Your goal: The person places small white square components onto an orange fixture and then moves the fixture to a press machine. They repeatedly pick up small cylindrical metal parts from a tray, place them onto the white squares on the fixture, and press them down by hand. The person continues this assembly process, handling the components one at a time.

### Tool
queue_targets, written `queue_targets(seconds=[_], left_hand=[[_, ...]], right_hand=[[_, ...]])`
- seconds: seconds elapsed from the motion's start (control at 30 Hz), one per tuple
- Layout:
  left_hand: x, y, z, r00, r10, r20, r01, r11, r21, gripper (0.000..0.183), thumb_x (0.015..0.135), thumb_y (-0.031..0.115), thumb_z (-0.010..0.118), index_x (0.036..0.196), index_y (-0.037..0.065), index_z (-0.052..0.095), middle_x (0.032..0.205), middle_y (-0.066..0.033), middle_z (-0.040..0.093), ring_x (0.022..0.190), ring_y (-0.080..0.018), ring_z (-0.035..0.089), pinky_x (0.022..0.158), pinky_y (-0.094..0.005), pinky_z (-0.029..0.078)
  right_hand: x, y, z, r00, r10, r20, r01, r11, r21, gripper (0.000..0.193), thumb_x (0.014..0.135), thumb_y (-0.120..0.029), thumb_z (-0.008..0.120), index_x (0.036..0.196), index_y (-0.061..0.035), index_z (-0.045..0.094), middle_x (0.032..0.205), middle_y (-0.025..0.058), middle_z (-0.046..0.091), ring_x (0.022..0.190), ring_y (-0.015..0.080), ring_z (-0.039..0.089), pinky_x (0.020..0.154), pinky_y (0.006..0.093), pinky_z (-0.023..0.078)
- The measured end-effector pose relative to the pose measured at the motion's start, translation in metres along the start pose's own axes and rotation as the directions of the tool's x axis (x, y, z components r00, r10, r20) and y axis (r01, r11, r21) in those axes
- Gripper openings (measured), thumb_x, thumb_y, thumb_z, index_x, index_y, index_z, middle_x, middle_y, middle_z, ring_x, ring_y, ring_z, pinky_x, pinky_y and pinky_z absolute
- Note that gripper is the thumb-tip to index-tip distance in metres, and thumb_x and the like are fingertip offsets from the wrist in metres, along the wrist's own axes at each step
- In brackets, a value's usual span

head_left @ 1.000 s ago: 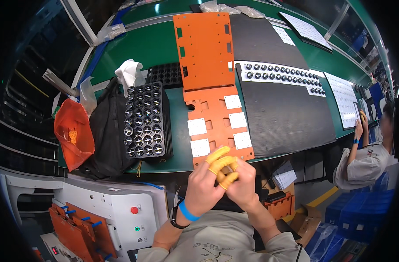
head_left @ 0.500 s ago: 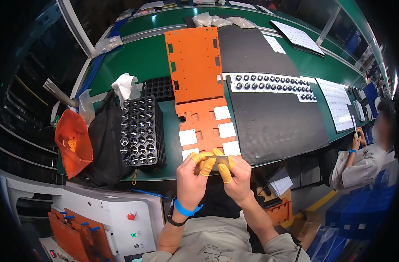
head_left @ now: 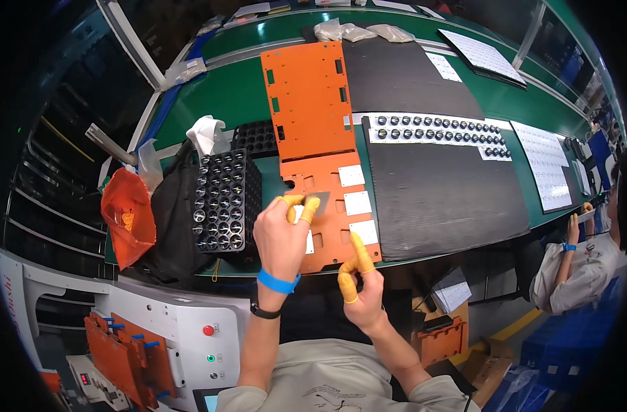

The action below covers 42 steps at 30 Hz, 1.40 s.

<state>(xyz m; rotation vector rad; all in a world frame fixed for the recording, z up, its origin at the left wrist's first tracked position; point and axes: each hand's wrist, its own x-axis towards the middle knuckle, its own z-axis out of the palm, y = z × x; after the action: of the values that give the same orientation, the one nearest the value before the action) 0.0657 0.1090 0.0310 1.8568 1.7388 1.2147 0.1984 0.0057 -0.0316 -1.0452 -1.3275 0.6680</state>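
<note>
Yellow finger covers are on several fingers of both hands. My left hand, over the left side of the orange fixture base, pinches a thin grey square plate. Beneath the hand, white square boards on that side are partly hidden. My right hand is at the fixture's front edge with nothing visible in it. Its index finger stretches toward the nearest white square board, and the thumb is apart from it. Two more white boards sit farther up the right column. The orange fixture lid lies folded back on the far side.
Left of the fixture stands a stacked black tray of round black parts. An orange bag hangs beyond it. Right lies a black corrugated sheet, with white panels bearing black round parts along its far edge. Another person works at far right.
My hands have separated. The left has moved forward over the fixture with the grey plate; the right has let go of it and moved down slightly. The whole view has shifted slightly.
</note>
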Motion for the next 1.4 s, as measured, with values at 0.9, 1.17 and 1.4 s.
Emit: queue_targets(seconds=[0.9, 1.17, 1.4], left_hand=[[0.041, -0.054, 0.045, 0.990, -0.140, 0.001, 0.123, 0.871, 0.475, 0.025, 0.094, 0.020, 0.065, 0.091, -0.004, 0.070, 0.096, -0.0238, 0.067, 0.090, -0.0417, 0.068, 0.078, -0.0494, 0.055], [0.039, -0.058, 0.049, 0.987, -0.161, 0.003, 0.143, 0.882, 0.449, 0.016, 0.088, 0.012, 0.065, 0.090, -0.003, 0.071, 0.095, -0.0226, 0.068, 0.089, -0.0408, 0.069, 0.077, -0.0486, 0.056], [0.038, -0.061, 0.049, 0.987, -0.156, 0.023, 0.128, 0.875, 0.467, 0.017, 0.089, 0.014, 0.066, 0.085, -0.002, 0.071, 0.093, -0.0220, 0.068, 0.087, -0.0400, 0.070, 0.075, -0.0484, 0.057]], right_hand=[[-0.035, -0.003, 0.016, 0.963, 0.103, 0.247, -0.163, 0.958, 0.235, 0.069, 0.097, -0.010, 0.065, 0.156, 0.0005, 0.030, 0.085, 0.0018, 0.057, 0.068, 0.0094, 0.044, 0.065, 0.0235, 0.039], [-0.023, -0.003, 0.026, 0.968, 0.034, 0.247, -0.092, 0.970, 0.225, 0.058, 0.097, -0.010, 0.064, 0.149, 0.0030, 0.042, 0.082, 0.0019, 0.058, 0.067, 0.0098, 0.046, 0.063, 0.0243, 0.040], [0.018, -0.018, 0.024, 0.978, -0.098, 0.183, 0.074, 0.988, 0.135, 0.044, 0.099, -0.014, 0.062, 0.138, 0.0063, 0.055, 0.079, 0.0040, 0.060, 0.067, 0.0112, 0.053, 0.064, 0.0247, 0.044]])
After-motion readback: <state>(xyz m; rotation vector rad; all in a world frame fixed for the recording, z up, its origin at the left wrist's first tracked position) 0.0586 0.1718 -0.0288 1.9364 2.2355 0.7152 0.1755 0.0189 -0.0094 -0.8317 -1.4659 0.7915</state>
